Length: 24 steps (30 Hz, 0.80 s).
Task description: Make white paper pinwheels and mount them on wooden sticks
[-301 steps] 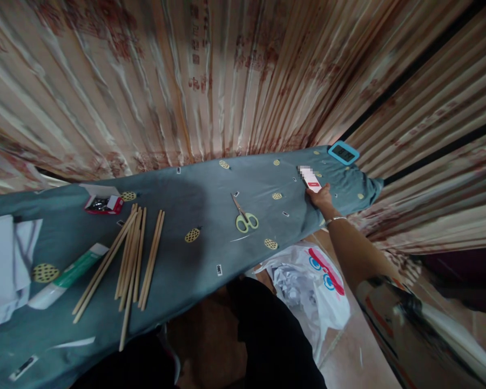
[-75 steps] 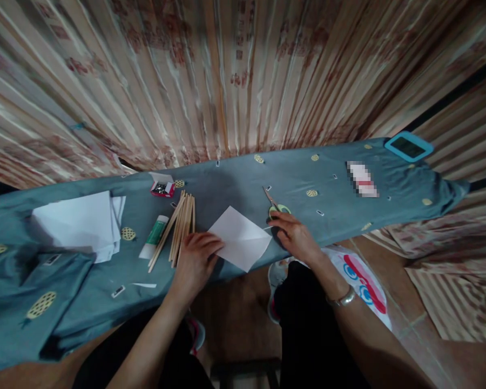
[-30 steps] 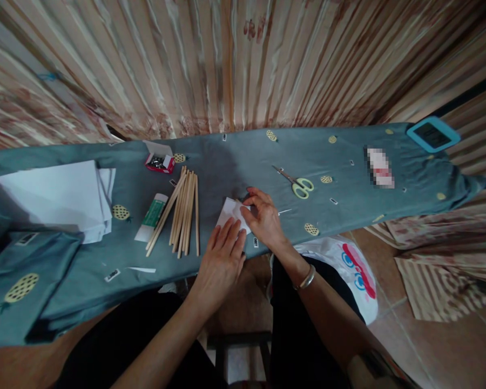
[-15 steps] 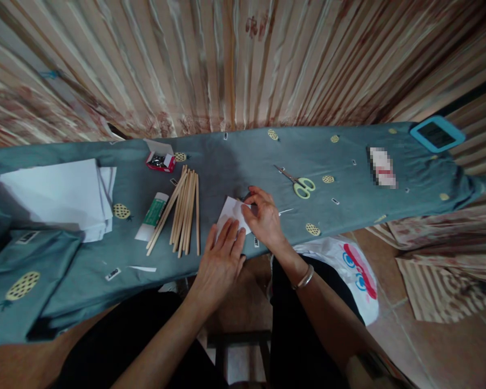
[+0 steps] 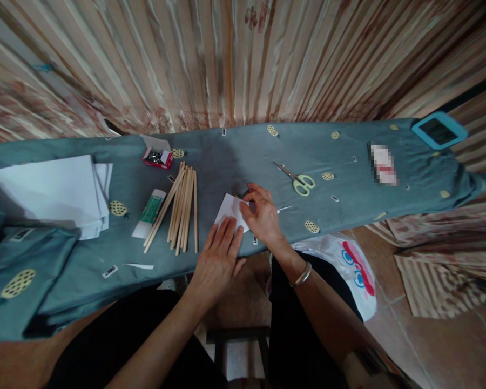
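A small piece of white paper (image 5: 228, 206) lies near the front edge of the cloth-covered table. My left hand (image 5: 216, 260) rests flat across its lower part, fingers stretched out and pressing down. At the paper's right edge is my right hand (image 5: 262, 217), with thumb and fingers curled together on it; the exact grip is partly hidden. A thin white paper strip (image 5: 284, 208) sticks out just right of that hand. Beyond it are scissors (image 5: 295, 179) with pale green handles. Several wooden sticks (image 5: 182, 210) lie in a loose bundle left of the paper.
A green-and-white glue stick (image 5: 150, 210) lies beside the sticks. Behind it stands an open red box (image 5: 157, 158) of small shiny metal pieces. White sheets (image 5: 44, 189) are stacked at left. A blue-framed device (image 5: 439, 131) and a blurred packet (image 5: 383, 165) are at right.
The view has shifted slightly. Both hands stay on the white paper in nearly the same pose.
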### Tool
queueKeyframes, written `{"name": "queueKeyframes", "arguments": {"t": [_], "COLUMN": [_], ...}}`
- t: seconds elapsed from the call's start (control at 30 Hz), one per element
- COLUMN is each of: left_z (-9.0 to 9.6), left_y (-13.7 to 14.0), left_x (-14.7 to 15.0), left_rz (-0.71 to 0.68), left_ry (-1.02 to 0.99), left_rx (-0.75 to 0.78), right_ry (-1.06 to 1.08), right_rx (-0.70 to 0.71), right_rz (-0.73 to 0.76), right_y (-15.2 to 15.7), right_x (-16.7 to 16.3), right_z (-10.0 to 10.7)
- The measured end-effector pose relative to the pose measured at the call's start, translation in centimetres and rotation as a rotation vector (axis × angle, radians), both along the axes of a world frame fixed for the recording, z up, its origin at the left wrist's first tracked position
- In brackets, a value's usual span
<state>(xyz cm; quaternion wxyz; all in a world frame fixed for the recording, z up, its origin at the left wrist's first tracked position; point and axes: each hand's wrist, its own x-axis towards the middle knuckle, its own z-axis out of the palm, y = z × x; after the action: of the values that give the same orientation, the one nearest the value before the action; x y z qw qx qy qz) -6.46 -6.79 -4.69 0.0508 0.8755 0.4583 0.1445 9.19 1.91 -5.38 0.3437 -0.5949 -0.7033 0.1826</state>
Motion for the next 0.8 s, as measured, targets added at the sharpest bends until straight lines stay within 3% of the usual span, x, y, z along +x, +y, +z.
{"name": "queueKeyframes", "arguments": {"t": [0.4,0.8], "left_z": [-0.1,-0.5], "left_y": [0.1,-0.6], "left_x": [0.0,-0.6], "left_rz": [-0.009,0.009], "left_ry": [0.034,0.072], "left_rx": [-0.036,0.005], "right_ry": [-0.328,-0.356], "right_rx": [0.052,0.006], "right_rz": [0.054,-0.157], "right_y": [-2.6,-2.8], "right_x": [0.0,6.1], "right_z": [-0.1,-0.9]}}
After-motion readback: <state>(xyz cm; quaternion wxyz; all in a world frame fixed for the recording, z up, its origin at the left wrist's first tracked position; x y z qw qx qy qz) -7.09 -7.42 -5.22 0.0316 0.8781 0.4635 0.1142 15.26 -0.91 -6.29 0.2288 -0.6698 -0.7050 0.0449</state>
